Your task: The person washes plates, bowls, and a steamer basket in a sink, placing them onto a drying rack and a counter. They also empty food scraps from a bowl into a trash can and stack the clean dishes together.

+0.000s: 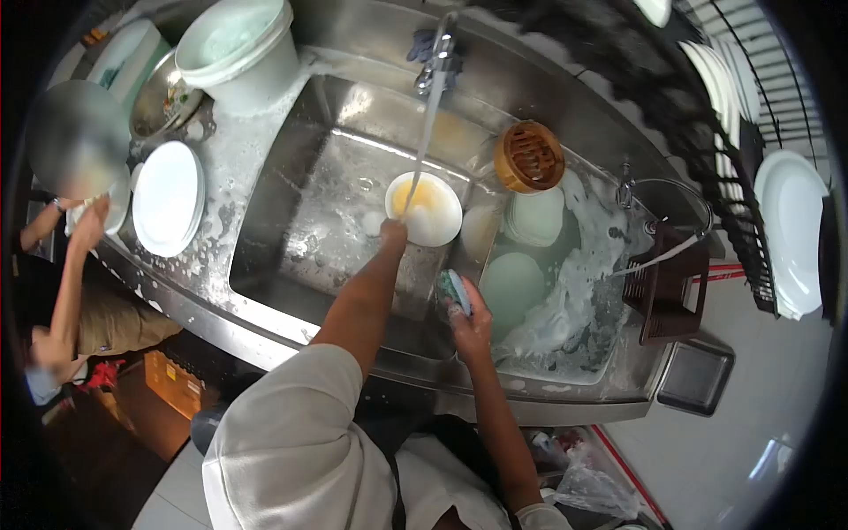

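Observation:
A white bowl (439, 228) with a yellowish inside is tilted under the running water in the left sink basin (309, 177). My left hand (394, 231) grips the bowl at its near left rim; most of its fingers are hidden. Lower and to the right, my right hand (473, 322) is closed round a blue-green sponge (455, 290), apart from the bowl. Water falls from the tap (442, 57) into the bowl.
Plates (536, 216) lie in the soapy right basin, beside a bamboo steamer (528, 157). Stacked white plates (168, 199) and a white bucket (234, 53) stand on the left counter. A co-worker's hand (91, 223) is at far left. A dish rack (768, 79) stands right.

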{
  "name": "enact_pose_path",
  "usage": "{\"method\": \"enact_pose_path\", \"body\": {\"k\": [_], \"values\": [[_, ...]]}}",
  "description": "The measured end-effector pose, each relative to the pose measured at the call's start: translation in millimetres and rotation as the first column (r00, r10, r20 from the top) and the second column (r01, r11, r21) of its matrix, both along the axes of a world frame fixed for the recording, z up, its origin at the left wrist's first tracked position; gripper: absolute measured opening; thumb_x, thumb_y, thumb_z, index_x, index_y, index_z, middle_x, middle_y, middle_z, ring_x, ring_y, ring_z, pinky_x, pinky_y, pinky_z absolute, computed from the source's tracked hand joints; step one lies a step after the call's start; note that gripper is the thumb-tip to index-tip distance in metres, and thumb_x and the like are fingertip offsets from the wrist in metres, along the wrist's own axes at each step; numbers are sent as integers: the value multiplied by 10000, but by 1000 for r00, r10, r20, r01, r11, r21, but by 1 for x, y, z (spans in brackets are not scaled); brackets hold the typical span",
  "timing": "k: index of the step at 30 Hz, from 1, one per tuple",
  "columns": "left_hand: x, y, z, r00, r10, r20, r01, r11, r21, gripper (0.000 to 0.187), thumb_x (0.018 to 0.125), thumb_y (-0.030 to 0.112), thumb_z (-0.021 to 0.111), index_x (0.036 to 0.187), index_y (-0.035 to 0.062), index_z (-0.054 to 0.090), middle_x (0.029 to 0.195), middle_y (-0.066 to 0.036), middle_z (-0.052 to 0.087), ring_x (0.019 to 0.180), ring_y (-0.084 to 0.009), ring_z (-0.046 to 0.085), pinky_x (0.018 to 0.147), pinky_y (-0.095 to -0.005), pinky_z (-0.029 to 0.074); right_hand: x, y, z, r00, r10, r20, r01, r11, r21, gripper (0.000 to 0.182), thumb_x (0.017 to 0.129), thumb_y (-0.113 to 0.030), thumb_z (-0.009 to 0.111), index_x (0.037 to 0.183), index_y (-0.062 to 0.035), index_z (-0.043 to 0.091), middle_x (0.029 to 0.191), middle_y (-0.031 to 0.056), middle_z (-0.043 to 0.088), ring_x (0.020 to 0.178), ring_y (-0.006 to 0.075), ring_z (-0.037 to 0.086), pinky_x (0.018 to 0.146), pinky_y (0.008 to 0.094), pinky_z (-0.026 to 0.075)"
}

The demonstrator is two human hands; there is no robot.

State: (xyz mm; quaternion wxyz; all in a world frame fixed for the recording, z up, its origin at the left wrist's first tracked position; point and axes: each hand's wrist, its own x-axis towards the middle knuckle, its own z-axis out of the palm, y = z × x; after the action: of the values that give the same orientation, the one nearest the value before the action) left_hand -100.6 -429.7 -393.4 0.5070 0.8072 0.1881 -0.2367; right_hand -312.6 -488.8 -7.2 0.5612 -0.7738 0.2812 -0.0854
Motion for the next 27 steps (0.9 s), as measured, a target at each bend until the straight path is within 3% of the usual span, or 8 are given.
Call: {"method": "enact_pose_path", "body": {"k": [5, 12, 15, 17, 20, 23, 25, 27], "values": [[17, 9, 143, 898, 82, 432, -143, 983, 112, 343, 792, 32, 551, 1130, 5, 606, 978, -240, 692, 961, -409, 671, 821, -479, 513, 48, 14, -5, 999, 34, -18, -37, 980, -193, 491, 885, -243, 663, 1327, -55, 564, 1242, 194, 614, 1158, 378, 580, 994, 444, 445], [-7, 129, 340, 903, 121, 412, -70, 988, -136, 345, 974, 261, 608, 1155, -33, 619, 967, -243, 693, 879, -313, 679, 823, -414, 506, 136, 55, -57, 987, 126, -97, -159, 737, -657, 502, 851, -197, 652, 1338, -135, 550, 1289, 235, 527, 1218, 402, 505, 987, 487, 450], [-8, 151, 364, 874, -57, 483, 56, 998, 16, 439, 999, 367, 573, 1067, -60, 649, 947, -148, 695, 868, -194, 644, 761, -327, 523, 198, 83, -39, 977, 212, 28, -157, 801, -578, 541, 818, -176, 665, 1342, -149, 533, 1331, 249, 512, 1233, 403, 511, 972, 508, 461], [9, 161, 358, 905, 111, 410, -41, 984, -175, 519, 1030, 405, 497, 1013, -88, 657, 884, -133, 687, 819, -162, 610, 726, -314, 499, 200, 117, -30, 894, 442, 76, -334, 769, -545, 548, 816, -149, 645, 1352, -138, 530, 1332, 251, 531, 1197, 403, 554, 952, 517, 474], [41, 195, 364, 952, 215, 219, -186, 972, -145, 511, 1043, 367, 476, 990, -110, 650, 831, -112, 676, 803, -165, 600, 721, -312, 477, 179, 111, -46, 863, 498, -82, -433, 646, -629, 511, 820, -105, 596, 1327, -131, 542, 1316, 240, 556, 1144, 398, 597, 952, 519, 481], [40, 200, 398, 863, 297, 409, -161, 928, -335, 510, 1048, 358, 464, 980, -112, 652, 816, -114, 673, 790, -155, 591, 711, -315, 477, 190, 79, 4, 879, 376, -295, -476, 728, -492, 592, 779, -13, 560, 1360, -122, 523, 1433, 234, 461, 1338, 400, 440, 1062, 500, 424], [39, 197, 391, 865, 198, 460, -66, 956, -287, 508, 1054, 358, 441, 1016, -102, 653, 851, -155, 684, 811, -174, 614, 745, -334, 486, 218, 101, -25, 961, 276, -10, -227, 770, -597, 579, 803, 7, 528, 1370, -113, 515, 1460, 249, 424, 1379, 426, 370, 1121, 497, 343], [41, 190, 400, 861, 95, 500, 16, 977, -213, 508, 1057, 365, 431, 1062, -89, 660, 943, -147, 698, 856, -165, 610, 788, -333, 489, 223, 140, -21, 903, 411, 126, -279, 783, -555, 631, 834, 2, 511, 1450, -116, 439, 1515, 251, 356, 1399, 436, 339, 1162, 484, 276]]}}
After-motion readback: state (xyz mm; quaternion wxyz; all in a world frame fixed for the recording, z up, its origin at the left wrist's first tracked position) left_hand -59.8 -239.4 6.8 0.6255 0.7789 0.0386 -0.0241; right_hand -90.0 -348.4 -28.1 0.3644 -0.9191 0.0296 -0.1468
